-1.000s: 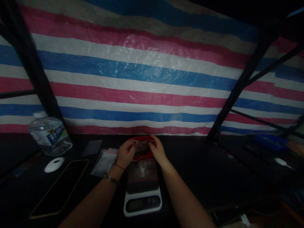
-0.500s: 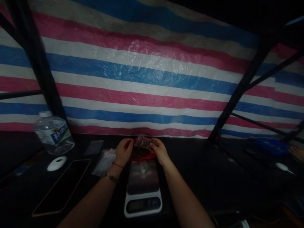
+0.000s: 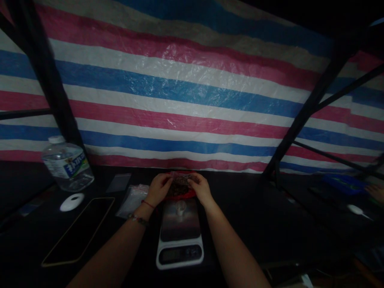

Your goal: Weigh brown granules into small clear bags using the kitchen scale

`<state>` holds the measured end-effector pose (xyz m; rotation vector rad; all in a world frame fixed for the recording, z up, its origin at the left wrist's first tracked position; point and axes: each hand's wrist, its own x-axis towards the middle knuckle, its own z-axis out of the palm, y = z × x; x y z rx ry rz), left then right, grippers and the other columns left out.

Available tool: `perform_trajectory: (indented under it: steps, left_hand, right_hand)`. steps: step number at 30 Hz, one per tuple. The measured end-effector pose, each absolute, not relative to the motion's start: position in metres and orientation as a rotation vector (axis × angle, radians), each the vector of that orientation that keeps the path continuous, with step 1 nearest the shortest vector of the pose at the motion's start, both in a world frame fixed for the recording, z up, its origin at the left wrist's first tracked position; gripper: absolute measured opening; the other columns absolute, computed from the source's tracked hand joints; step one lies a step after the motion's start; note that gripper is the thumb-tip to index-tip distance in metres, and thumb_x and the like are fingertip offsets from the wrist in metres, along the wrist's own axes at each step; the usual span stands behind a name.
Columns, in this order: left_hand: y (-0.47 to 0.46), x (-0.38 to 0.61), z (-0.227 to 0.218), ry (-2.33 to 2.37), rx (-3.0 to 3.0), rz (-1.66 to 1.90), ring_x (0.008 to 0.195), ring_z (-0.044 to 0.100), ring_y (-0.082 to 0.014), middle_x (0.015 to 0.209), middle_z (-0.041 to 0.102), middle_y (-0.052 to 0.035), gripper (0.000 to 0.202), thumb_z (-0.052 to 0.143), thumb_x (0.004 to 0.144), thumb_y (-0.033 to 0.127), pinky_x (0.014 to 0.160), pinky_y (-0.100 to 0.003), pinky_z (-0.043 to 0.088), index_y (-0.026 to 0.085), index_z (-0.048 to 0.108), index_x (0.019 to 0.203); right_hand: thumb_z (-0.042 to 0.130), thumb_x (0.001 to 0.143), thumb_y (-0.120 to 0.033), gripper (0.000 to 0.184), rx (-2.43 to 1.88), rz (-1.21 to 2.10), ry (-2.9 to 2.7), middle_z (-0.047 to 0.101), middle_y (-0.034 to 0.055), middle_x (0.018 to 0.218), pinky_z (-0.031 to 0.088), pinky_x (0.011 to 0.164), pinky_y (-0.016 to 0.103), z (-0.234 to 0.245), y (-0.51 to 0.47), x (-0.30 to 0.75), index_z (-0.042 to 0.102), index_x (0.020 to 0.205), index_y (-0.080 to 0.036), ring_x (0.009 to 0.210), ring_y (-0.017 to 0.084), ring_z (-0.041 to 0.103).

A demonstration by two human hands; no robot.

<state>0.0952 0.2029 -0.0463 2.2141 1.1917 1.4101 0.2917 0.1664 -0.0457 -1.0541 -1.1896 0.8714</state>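
Between my two hands is a small clear plastic bag [image 3: 181, 178] with brown bits in it. My left hand [image 3: 160, 187] pinches its left side, and my right hand [image 3: 200, 188] pinches its right side. Just below the bag lies a red tray or bag [image 3: 186, 196] filled with dark brown pieces; its exact kind is hard to make out in the dim light. Nearer to me, a kitchen scale [image 3: 180, 256] carries a small clear cup [image 3: 181, 208] on its dark plate.
Left of my arm lie clear plastic bags [image 3: 132, 201], a single flat bag [image 3: 119, 183], a phone [image 3: 79, 232], a white mouse [image 3: 72, 202] and a large clear bottle [image 3: 68, 166]. At far right, another person's hand [image 3: 376, 192] is beside a blue tray [image 3: 343, 184].
My left hand has come to the bag's left side, and the bag is now stretched more level between both hands. The view has shifted slightly.
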Motion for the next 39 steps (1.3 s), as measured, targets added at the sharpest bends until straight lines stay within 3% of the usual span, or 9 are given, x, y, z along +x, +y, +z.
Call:
perform_trajectory:
  steps: [10,18,23,25,27,30,34,39]
  left_hand:
    - [0.206,0.084,-0.041,1.276,2.462,1.338,0.105,0.056,-0.0234,0.107,0.066,-0.008,0.026,0.045,0.086,0.032,0.097,-0.042,0.041,0.02,0.068,0.092]
    - [0.213,0.043,-0.028,1.022,2.717,0.856,0.12,0.047,-0.0272,0.131,0.054,-0.0053,0.032,0.055,0.067,0.015,0.104,-0.044,0.035,0.026,0.073,0.091]
    - [0.211,0.04,-0.036,1.048,2.723,0.559,0.14,0.018,-0.0343,0.153,0.025,0.003,0.033,0.065,0.06,0.017,0.111,-0.051,0.022,0.029,0.074,0.09]
    - [0.213,0.042,-0.04,1.071,2.713,0.55,0.141,0.011,-0.0371,0.155,0.022,0.0038,0.024,0.069,0.061,0.023,0.11,-0.056,0.019,0.028,0.074,0.084]
    - [0.215,0.044,-0.041,1.104,2.699,0.639,0.141,0.011,-0.0384,0.154,0.025,0.0033,0.013,0.071,0.064,0.031,0.11,-0.058,0.018,0.026,0.074,0.076]
    - [0.212,0.05,-0.038,1.088,2.687,0.808,0.139,0.02,-0.0357,0.149,0.035,0.0007,0.015,0.068,0.071,0.038,0.11,-0.057,0.019,0.024,0.073,0.071]
    - [0.199,0.06,-0.027,0.958,2.685,0.826,0.138,0.022,-0.0329,0.145,0.042,0.001,0.01,0.069,0.069,0.033,0.111,-0.054,0.021,0.024,0.072,0.066]
    - [0.191,0.062,-0.022,0.845,2.62,0.761,0.139,0.019,-0.0319,0.144,0.044,0.0016,0.009,0.069,0.068,0.025,0.112,-0.054,0.017,0.022,0.07,0.059]
  right_hand:
    - [0.06,0.075,-0.033,0.023,-1.189,0.541,-1.255,0.072,0.0046,0.085,0.052,0.075,0.033,-0.045,0.171,0.303,0.069,0.09,-0.019,0.078,0.019,0.065]
    - [0.055,0.08,-0.029,0.02,-1.257,0.235,-1.326,0.07,0.0055,0.087,0.048,0.08,0.032,-0.032,0.163,0.307,0.071,0.086,-0.019,0.083,0.019,0.062]
    - [0.056,0.08,-0.029,0.018,-1.269,0.253,-1.441,0.069,0.0047,0.085,0.047,0.078,0.031,-0.033,0.162,0.305,0.071,0.083,-0.02,0.08,0.018,0.061]
    - [0.058,0.079,-0.03,0.017,-1.266,0.27,-1.459,0.068,0.0046,0.085,0.048,0.077,0.031,-0.034,0.162,0.304,0.071,0.084,-0.02,0.08,0.018,0.061]
    - [0.059,0.078,-0.03,0.017,-1.258,0.288,-1.443,0.068,0.0047,0.087,0.048,0.078,0.031,-0.034,0.163,0.303,0.071,0.086,-0.021,0.08,0.018,0.061]
    - [0.06,0.077,-0.03,0.016,-1.249,0.312,-1.43,0.068,0.0048,0.086,0.048,0.078,0.031,-0.035,0.163,0.303,0.07,0.084,-0.02,0.081,0.019,0.062]
    - [0.059,0.076,-0.03,0.015,-1.219,0.355,-1.431,0.067,0.0039,0.081,0.047,0.077,0.031,-0.035,0.164,0.307,0.07,0.076,-0.019,0.079,0.018,0.061]
    - [0.057,0.077,-0.032,0.02,-1.234,0.337,-1.3,0.069,0.0045,0.08,0.048,0.075,0.031,-0.028,0.168,0.311,0.07,0.082,-0.018,0.077,0.019,0.062]
